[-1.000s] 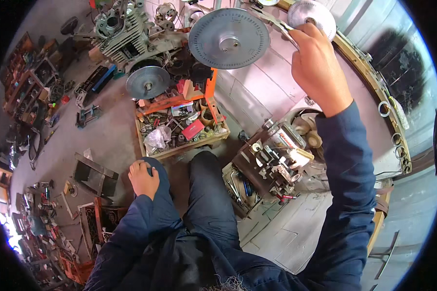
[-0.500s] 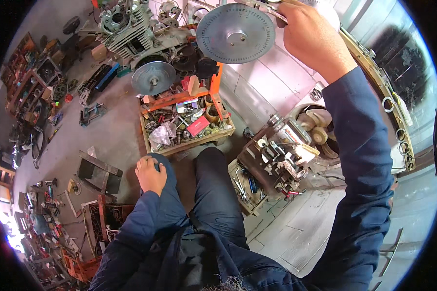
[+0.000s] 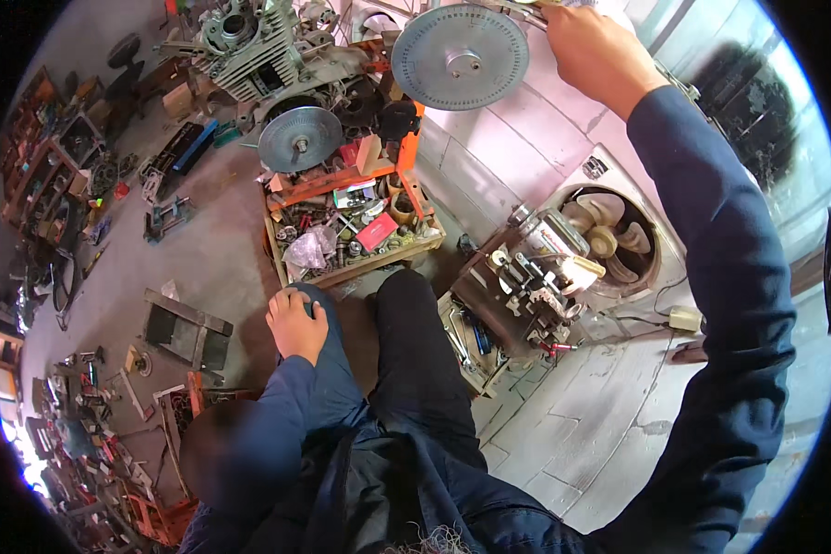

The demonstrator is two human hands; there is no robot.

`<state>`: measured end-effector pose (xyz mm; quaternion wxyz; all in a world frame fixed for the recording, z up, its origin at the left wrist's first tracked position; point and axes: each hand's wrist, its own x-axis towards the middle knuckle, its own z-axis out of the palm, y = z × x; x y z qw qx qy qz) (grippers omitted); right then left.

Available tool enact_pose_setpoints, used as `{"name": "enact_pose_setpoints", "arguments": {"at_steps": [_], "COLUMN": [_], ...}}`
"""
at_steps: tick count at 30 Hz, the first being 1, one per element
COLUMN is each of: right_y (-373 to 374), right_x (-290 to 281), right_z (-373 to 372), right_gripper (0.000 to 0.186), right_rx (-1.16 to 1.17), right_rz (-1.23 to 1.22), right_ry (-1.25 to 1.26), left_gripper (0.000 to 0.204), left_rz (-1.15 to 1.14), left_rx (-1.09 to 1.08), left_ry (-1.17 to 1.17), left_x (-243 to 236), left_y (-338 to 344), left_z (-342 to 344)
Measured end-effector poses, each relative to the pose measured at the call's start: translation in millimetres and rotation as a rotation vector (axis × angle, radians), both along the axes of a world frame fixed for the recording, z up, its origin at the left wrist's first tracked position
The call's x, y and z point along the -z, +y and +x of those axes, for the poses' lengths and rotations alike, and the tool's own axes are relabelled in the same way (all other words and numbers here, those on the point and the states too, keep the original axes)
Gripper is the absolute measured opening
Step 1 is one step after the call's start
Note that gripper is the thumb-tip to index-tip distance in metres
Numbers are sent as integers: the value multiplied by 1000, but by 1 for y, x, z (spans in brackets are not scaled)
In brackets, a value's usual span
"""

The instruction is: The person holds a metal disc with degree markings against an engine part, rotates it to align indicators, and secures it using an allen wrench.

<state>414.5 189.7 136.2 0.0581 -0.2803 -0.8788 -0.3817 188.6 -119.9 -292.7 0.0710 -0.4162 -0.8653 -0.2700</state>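
Note:
My right hand (image 3: pixel 586 46) is raised at the upper right, fingers closed on a thin metal tool (image 3: pixel 534 18) whose far end is hidden at the top edge. Just left of it is a large silver graduated disc (image 3: pixel 429 60) with a central hub. A smaller disc (image 3: pixel 286 138) sits lower left, beneath the finned metal engine casing (image 3: pixel 263 65). My left hand (image 3: pixel 295 325) lies on my left knee, its fingers lightly bent and apart, holding nothing that I can see.
An orange-framed crate of parts (image 3: pixel 277 258) stands before my knees. A small machine (image 3: pixel 517 286) and a fan (image 3: pixel 600 240) stand to the right by a block wall (image 3: pixel 563 434). An empty metal box (image 3: pixel 185 337), tools (image 3: pixel 92 369) and loaded shelves (image 3: pixel 60 148) lie leftward.
My right hand and tool have moved upward, toward the top edge. The view has shifted slightly, showing more of the fan. My left hand stays on the knee.

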Motion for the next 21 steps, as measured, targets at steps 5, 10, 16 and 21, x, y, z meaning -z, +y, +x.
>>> {"name": "enact_pose_setpoints", "arguments": {"at_steps": [5,10,16,21], "right_y": [-15,-25,-26,-19], "right_x": [-14,-16,-23,-19], "right_z": [-9,-12,-14,-16], "right_gripper": [15,14,15,17], "right_rx": [-67,-24,-11,76], "right_rz": [270,375,230,-136], "right_ry": [-208,-182,-175,-17], "left_gripper": [20,21,20,22], "left_rz": [8,10,10,20], "left_rx": [-12,-17,-28,-20], "left_ry": [-13,-35,-51,-12], "left_x": [0,0,-4,0], "left_y": [-4,-7,-9,-9], "left_z": [-2,-3,-2,-2]}}
